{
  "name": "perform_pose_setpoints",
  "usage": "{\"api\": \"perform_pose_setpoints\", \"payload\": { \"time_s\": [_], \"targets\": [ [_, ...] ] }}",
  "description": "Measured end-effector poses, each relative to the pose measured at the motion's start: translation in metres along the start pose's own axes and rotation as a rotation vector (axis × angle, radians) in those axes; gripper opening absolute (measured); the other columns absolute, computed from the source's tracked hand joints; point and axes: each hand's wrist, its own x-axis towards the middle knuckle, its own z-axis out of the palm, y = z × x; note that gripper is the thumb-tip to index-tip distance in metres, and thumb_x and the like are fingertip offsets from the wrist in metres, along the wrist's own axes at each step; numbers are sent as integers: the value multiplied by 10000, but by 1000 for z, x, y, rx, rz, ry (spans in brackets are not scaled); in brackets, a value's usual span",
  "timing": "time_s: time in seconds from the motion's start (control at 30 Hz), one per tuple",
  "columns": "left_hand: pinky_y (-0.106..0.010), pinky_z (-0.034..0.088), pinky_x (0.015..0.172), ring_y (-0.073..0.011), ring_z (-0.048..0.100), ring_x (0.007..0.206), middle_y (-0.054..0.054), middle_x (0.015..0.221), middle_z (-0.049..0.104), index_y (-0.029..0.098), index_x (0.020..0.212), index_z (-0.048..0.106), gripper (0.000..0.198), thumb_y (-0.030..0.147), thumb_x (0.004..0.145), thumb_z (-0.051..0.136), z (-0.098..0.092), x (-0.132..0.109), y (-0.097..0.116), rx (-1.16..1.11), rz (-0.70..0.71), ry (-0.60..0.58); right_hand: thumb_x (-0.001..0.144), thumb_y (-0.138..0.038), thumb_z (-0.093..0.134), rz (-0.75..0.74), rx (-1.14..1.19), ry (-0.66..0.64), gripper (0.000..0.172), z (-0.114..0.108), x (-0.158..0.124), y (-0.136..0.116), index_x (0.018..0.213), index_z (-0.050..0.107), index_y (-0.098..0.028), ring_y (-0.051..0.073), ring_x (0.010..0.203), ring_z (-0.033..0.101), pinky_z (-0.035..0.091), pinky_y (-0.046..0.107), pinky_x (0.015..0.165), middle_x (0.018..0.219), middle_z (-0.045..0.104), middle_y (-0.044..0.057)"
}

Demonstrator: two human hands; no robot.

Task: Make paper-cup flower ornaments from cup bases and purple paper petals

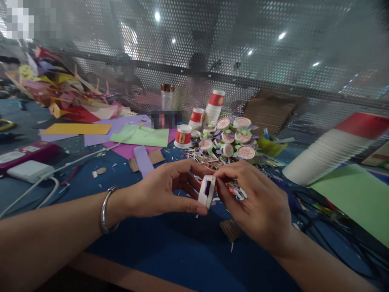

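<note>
- The white piece [201,198] is held up over the bench [182,259], between both hands, its dark slot [208,188] facing the wearer.
- Left hand [164,190]: thumb along the lower edge, fingers curled around the far side, gripping it. This should be the steady hand; light pressure is best, since thin walls could buckle.
- Right hand [258,202]: thumb and forefinger appear to pinch the upper right edge; their exact contact is partly hidden. Small, controlled movements suit this side.
- Keeping the slot in sight makes alignment easier to check.
- Working clear of the scraps [238,188] and the finished-looking discs [227,138] beyond avoids snagging or knocking them.
</note>
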Motion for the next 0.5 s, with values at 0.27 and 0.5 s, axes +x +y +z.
{"api": "perform_pose_setpoints", "payload": {
  "time_s": [0.27, 0.5],
  "targets": [
    [-290, 557, 930, -147, 674, 979, -27, 1099, 656, 201, 1191, 619, 520, 189, 730, 859, 2, -5, 0, 206, 146, 53, 930, -73, 589, -75, -14, 32, 87, -4, 0, -3, 988, 622, -129, 157, 924, 644, 483, 281, 886, 921, 688, 69],
    [-303, 560, 925, -161, 699, 989, -34, 1087, 703, 216, 1220, 597, 539, 178, 744, 848, 4, -5, 1, 120, 37, 43, 915, -70, 613, -29, 1, 25, 103, 1, 0, 1, 985, 629, -144, 144, 891, 649, 495, 265, 822, 911, 679, 48]
  ]
}}
